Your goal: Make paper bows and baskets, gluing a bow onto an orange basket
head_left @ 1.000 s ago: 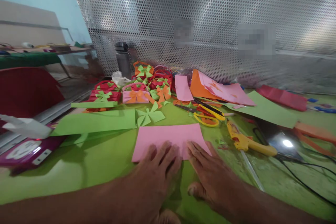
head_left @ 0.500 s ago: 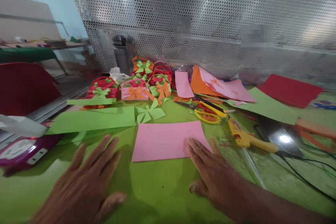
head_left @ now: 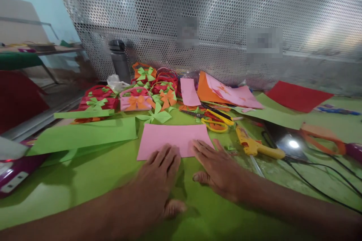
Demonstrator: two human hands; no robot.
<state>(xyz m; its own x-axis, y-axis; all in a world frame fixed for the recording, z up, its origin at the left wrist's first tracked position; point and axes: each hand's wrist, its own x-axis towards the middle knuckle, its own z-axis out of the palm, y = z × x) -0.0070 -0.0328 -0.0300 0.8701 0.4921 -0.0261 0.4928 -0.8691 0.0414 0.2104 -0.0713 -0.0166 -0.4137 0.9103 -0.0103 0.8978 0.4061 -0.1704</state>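
Observation:
A pink paper rectangle [head_left: 161, 135] lies flat on the green table [head_left: 93, 180], in front of me. My left hand [head_left: 158, 180] reaches over its near edge, palm down and thumb out, holding nothing. On the right part of the same sheet rest the fingertips of my right hand [head_left: 215, 169], its palm down and its thumb apart. Behind the sheet are a light green paper bow [head_left: 155, 115] and yellow-handled scissors [head_left: 216, 120].
A yellow glue gun [head_left: 254, 147] and a dark device [head_left: 285, 141] with cables lie to the right. Small paper bags [head_left: 135, 101] and a grey bottle [head_left: 120, 62] stand at the back. Green paper [head_left: 87, 133] and a purple device [head_left: 19, 177] are at left.
My left hand has moved right, from the bare table onto the near edge of the pink sheet. My right hand stays at the sheet's right part. The camera view has shifted slightly.

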